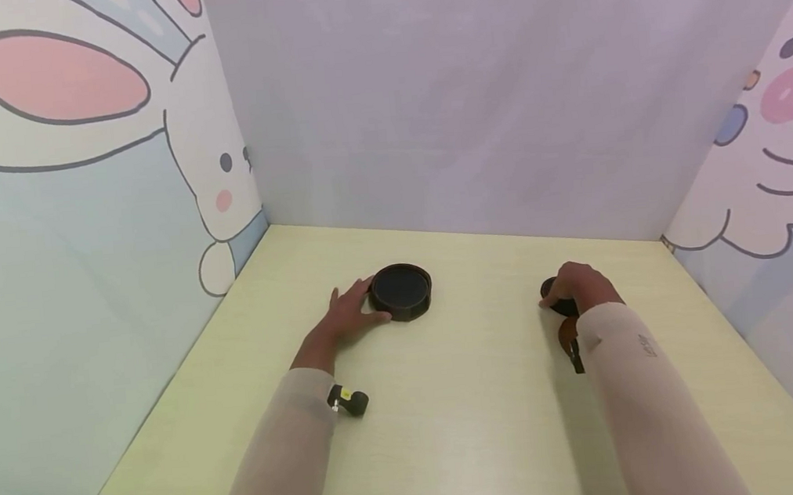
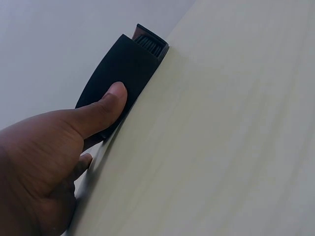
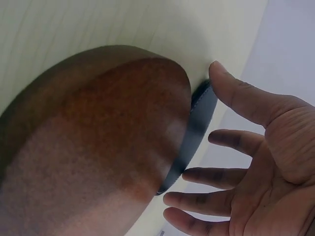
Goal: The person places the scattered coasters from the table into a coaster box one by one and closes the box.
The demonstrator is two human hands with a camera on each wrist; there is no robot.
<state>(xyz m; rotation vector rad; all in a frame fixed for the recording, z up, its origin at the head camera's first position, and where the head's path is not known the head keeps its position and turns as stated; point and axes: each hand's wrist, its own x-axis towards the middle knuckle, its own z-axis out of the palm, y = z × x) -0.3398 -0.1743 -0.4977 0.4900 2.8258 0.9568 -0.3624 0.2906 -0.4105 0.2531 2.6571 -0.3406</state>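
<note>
A low, round black container [image 1: 401, 291] with a raised rim sits on the table, left of the middle. My left hand [image 1: 351, 314] grips its left side. In the left wrist view the thumb [image 2: 115, 96] lies along the black side wall [image 2: 130, 64], and ribbing shows at one gap. On the right, my right hand [image 1: 580, 285] is over a dark round piece [image 1: 563, 307], with a brown rounded piece [image 1: 567, 332] nearer me. Close up, the smooth brown piece [image 3: 133, 113] hides much of the black part [image 3: 194, 132]. The right fingers [image 3: 216, 177] are spread and fairly straight beside it.
The pale wood-grain table [image 1: 454, 415] has its front edge near me. A plain light wall [image 1: 456, 116] stands behind it. Cartoon-printed walls [image 1: 111, 225] close in both sides. Small black wrist cameras [image 1: 355, 402] hang below the sleeves.
</note>
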